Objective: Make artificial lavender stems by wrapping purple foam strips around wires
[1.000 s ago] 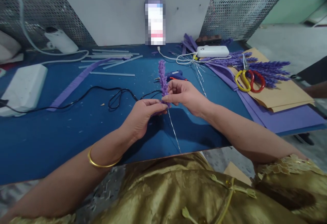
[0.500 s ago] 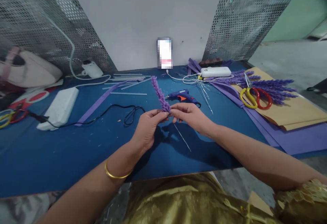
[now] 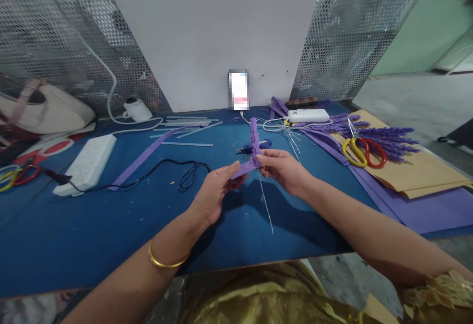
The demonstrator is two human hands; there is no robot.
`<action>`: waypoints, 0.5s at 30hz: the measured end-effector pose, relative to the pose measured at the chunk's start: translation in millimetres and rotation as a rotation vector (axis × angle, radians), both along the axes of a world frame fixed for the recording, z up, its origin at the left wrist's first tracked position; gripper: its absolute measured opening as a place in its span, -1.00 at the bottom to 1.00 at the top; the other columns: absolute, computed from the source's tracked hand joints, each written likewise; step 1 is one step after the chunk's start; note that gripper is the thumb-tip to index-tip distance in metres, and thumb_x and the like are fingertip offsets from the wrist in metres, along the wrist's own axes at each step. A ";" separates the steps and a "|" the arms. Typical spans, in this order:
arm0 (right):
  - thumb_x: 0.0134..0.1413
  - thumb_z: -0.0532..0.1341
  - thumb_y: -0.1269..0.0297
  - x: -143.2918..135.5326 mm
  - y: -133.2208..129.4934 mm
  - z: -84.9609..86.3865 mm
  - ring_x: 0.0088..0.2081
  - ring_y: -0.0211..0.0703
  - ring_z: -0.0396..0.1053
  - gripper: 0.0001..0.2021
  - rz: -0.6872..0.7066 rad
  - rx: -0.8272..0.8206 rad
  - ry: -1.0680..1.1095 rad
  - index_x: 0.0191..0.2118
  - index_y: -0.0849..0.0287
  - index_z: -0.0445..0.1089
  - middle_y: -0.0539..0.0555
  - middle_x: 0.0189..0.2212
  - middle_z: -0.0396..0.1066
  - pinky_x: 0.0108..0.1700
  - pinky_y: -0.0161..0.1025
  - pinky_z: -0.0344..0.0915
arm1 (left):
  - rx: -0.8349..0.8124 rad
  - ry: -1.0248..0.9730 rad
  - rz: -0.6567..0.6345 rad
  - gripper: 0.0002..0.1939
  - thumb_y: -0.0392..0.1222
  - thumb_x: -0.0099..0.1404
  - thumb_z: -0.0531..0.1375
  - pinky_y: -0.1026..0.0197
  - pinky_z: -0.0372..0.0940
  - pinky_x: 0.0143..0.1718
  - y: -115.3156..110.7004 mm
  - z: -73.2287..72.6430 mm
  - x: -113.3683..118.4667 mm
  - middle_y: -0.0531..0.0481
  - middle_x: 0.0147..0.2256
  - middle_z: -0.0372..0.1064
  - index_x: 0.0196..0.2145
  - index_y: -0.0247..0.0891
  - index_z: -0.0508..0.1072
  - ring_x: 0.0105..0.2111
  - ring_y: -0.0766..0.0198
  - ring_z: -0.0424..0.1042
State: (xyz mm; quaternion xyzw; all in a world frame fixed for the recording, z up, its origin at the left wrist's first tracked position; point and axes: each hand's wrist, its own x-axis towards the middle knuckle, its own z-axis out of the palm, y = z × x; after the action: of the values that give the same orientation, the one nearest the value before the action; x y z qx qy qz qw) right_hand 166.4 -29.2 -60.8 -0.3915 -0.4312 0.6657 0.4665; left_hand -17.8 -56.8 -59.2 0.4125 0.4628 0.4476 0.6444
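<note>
Between my hands, a purple flower spike [image 3: 254,134] stands nearly upright on a thin wire [image 3: 266,201] that hangs down toward me. My right hand [image 3: 283,166] pinches the base of the spike. A purple strip [image 3: 244,168] runs leftward from that base, and its other end is held in my left hand [image 3: 218,186], thumb on top. Just behind the spike lies a blue glue gun [image 3: 264,144], partly covered by the spike and my right hand.
Glue sticks [image 3: 188,144], a loose purple strip [image 3: 142,159] and a white power strip [image 3: 88,161] lie left. A phone [image 3: 239,90] leans at the back. Right are a power bank [image 3: 308,115], scissors [image 3: 364,152], finished purple spikes [image 3: 391,139] and brown paper [image 3: 414,178].
The spike has moved right and stands straighter. My left hand has drawn away from its base, with a length of purple strip now showing between the hands. The camera view has tilted up slightly.
</note>
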 end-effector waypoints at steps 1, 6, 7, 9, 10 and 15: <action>-0.23 0.48 0.13 1.5 1.6 0.8 -0.53 -0.39 0.20 -0.69 -0.012 -0.013 0.008 -0.43 0.23 0.45 -0.08 -0.57 0.31 -0.48 -0.37 0.10 | -0.006 0.007 0.021 -0.61 0.13 0.10 0.37 0.25 0.27 -0.24 1.3 0.3 -0.5 -0.08 -0.30 0.56 -0.30 -0.25 0.64 -0.32 0.26 0.45; -0.20 0.46 0.12 4.8 3.4 4.9 -0.57 -0.38 0.19 -0.70 -0.017 -0.001 -0.006 -0.42 0.24 0.47 -0.07 -0.60 0.31 -0.51 -0.35 0.08 | 0.071 0.020 0.193 -0.60 0.03 -0.02 0.45 0.29 0.26 -0.29 7.4 0.3 -0.3 -0.03 -0.33 0.52 -0.26 -0.26 0.62 -0.32 0.30 0.43; -0.19 0.45 0.12 4.7 2.7 5.7 -0.58 -0.38 0.18 -0.70 -0.008 0.013 -0.014 -0.41 0.24 0.47 -0.07 -0.60 0.31 -0.52 -0.35 0.07 | 0.098 0.017 0.225 -0.62 0.03 -0.04 0.46 0.29 0.26 -0.32 8.1 0.0 -0.1 -0.01 -0.38 0.49 -0.32 -0.27 0.61 -0.36 0.32 0.41; -0.17 0.43 0.12 4.0 0.6 7.3 -0.58 -0.38 0.17 -0.72 0.010 0.043 -0.036 -0.42 0.24 0.48 -0.07 -0.60 0.30 -0.51 -0.34 0.07 | 0.128 0.018 0.260 -0.64 0.06 -0.04 0.46 0.31 0.21 -0.42 8.6 -0.7 0.3 0.05 -0.50 0.40 -0.45 -0.29 0.55 -0.49 0.38 0.31; -0.16 0.43 0.12 3.5 -0.6 8.1 -0.58 -0.38 0.17 -0.73 0.019 0.056 -0.047 -0.43 0.23 0.47 -0.07 -0.60 0.29 -0.50 -0.33 0.07 | 0.132 0.020 0.264 -0.62 0.09 -0.03 0.45 0.32 0.16 -0.48 8.4 -0.8 0.4 0.09 -0.56 0.33 -0.52 -0.29 0.50 -0.55 0.41 0.23; -0.13 0.41 0.16 0.8 -6.3 9.5 -0.56 -0.36 0.19 -0.76 0.113 0.099 -0.110 -0.47 0.21 0.43 -0.09 -0.60 0.28 -0.45 -0.31 0.09 | 0.134 0.084 0.177 -0.40 0.25 0.14 0.29 0.28 -0.02 -0.60 5.8 0.8 -0.3 0.18 -0.72 -0.03 -0.73 -0.22 0.18 -0.66 0.43 -0.04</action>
State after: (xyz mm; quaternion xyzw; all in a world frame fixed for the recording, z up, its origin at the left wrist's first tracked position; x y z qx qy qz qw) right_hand 167.2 -35.5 -51.3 -0.3788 -0.5101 0.6464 0.4226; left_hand -18.1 -51.0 -58.4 0.4306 0.4932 0.5149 0.5534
